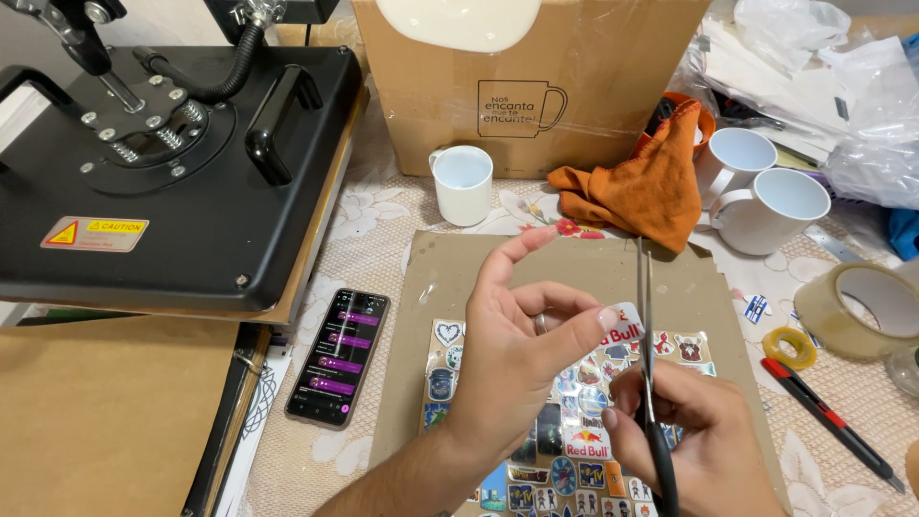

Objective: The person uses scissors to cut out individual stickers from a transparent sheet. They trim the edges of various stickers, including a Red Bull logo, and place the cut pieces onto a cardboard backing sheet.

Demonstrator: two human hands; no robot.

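Left hand (517,349) raised, pinching a small sticker (620,324); right hand (689,431) gripping upright scissors (647,325) beside it.

The brown board (560,263) lies on the surface (383,220) at the middle. On the board lies the sticker sheet (565,460). Left of the board lies the phone (339,356), and farther left the heat press (163,163). Behind the board stand a mug (462,184) and the cardboard box (536,86). Right of the board lie two mugs (761,191), a tape roll (855,308) and a pen (831,421)
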